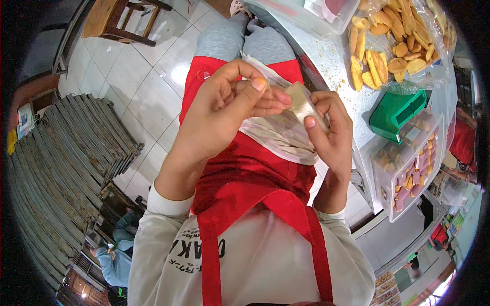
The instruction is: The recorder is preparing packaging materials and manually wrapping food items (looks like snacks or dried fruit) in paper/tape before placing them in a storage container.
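Note:
My right hand [330, 126] holds a stack of thin, clear plastic sheets or small bags [304, 101], with the thumb on the near side and the fingers behind. Just left of it is my left hand [237, 95], its thumb and index fingertips pressed together. The other left fingers extend to the stack's edge. Whether something thin and clear sits in that pinch cannot be made out. Beneath both hands, a crumpled, pale striped cloth or bag [277, 137] lies across my lap, over a red apron [245, 179].
On the metal table [325, 65] at right are a clear bag of yellow-brown chips [398, 42], a green plastic holder [398, 114] and a clear tub of packed pieces [409, 164]. A wooden stool [115, 23] and stacked ribbed metal [69, 149] stand left. People [115, 260] are nearby.

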Demonstrator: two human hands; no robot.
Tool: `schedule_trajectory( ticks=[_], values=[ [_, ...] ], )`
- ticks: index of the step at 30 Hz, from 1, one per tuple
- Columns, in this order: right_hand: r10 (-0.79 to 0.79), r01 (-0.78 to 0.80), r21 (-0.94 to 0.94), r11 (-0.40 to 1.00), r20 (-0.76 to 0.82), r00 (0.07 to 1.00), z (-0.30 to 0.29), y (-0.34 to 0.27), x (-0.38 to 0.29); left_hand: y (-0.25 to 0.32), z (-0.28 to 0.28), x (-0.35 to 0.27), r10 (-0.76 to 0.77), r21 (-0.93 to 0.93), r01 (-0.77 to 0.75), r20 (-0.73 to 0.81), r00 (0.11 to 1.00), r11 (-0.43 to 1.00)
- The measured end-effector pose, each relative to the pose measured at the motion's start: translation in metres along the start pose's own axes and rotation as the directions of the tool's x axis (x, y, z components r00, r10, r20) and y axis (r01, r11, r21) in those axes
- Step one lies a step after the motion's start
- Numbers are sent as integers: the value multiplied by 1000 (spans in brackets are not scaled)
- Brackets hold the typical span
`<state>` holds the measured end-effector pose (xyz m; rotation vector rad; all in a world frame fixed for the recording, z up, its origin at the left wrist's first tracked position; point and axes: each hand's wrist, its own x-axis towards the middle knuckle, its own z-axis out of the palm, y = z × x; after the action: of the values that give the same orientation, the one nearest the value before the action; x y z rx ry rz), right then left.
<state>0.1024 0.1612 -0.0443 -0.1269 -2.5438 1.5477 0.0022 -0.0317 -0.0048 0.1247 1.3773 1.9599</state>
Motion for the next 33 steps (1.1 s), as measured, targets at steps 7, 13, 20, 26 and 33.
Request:
schedule_trajectory(
  ticks=[7,13,20,26,33],
  values=[
    [-65,64,13,998,89,994,-9,-5,6,2,-3,6,20,1,-20,-10,1000,1000],
    [-32,34,-21,999,99,995,-3,-1,2,13,2,5,88,57,-83,-92,992,995],
    [8,-3,-73,997,64,998,-17,-3,5,18,3,1,127,147,-105,-155,980,984],
    [-22,74,-418,905,129,991,-60,-28,-2,-5,30,19,242,744,-259,133,961,617],
    [253,-242,-526,816,-52,966,-122,-64,-35,-14,74,43,94,695,-446,483,871,563]
  ],
)
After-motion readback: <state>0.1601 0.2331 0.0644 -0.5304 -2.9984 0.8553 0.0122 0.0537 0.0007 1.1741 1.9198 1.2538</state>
